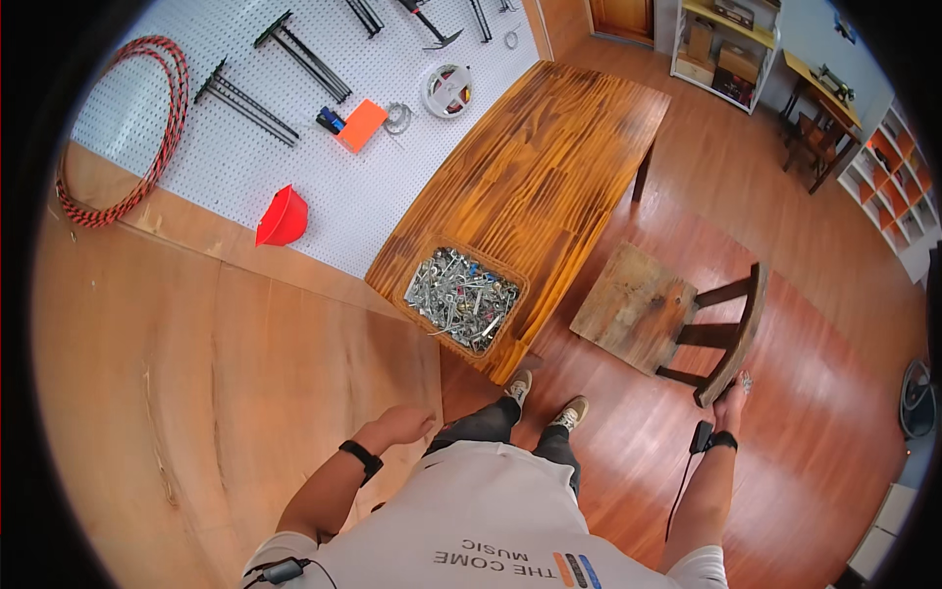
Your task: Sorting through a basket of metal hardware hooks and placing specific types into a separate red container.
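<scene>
My left hand (405,425) hangs in front of the wooden wall panel, its fingers curled; whether anything is inside cannot be told. At the right, my right hand (731,406) is beside the curved backrest of a wooden chair (636,309) and has small shiny metal pieces (745,381) at its fingertips. A woven basket (524,288) full of mixed small metal hardware (464,298) rests on the near end of the wooden table (537,177). Both wrists wear black bands.
A white pegboard (243,169) carries a red-black rope coil (176,96), a red bucket (283,216), an orange holder (362,125) and black brackets. Shelves (725,55) and a small table with a sewing machine (835,85) stand farther off.
</scene>
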### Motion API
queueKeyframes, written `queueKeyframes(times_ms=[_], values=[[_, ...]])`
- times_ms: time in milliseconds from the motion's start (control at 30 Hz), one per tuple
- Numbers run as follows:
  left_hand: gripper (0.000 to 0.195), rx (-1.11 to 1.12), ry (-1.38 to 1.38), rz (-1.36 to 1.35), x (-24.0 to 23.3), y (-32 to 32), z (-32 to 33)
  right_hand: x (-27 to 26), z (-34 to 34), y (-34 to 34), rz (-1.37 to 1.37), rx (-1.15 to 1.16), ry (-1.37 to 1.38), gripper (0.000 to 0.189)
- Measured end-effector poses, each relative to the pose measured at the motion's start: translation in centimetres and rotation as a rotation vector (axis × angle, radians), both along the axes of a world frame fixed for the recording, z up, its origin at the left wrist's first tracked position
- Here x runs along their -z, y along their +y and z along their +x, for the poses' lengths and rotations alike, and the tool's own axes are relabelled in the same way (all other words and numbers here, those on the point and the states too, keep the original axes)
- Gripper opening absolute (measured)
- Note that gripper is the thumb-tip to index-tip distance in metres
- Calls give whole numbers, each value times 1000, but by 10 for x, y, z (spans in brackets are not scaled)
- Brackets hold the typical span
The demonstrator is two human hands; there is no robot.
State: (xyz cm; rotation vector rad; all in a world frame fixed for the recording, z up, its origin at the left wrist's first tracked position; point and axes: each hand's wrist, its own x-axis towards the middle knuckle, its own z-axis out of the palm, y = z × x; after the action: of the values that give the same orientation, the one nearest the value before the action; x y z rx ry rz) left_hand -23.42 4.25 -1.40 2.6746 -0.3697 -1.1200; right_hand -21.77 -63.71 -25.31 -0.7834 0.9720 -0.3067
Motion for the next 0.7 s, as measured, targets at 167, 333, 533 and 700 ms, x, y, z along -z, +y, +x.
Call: queueKeyframes(times_ms=[167, 333, 533, 700], values=[[20, -54, 60, -52, -3, -19, 20, -14, -71, 28, 32, -34, 78, 46], [19, -37, -200, -246, 56, 6, 40, -16, -164, 23, 115, 43, 224, 47], [21, -148, -360, -118, 91, 14, 100, -36, -241, 21, 216, 166, 331, 43], [22, -200, -398, -18, 111, 33, 137, -84, -287, 6, -317, 215, 478, 48]])
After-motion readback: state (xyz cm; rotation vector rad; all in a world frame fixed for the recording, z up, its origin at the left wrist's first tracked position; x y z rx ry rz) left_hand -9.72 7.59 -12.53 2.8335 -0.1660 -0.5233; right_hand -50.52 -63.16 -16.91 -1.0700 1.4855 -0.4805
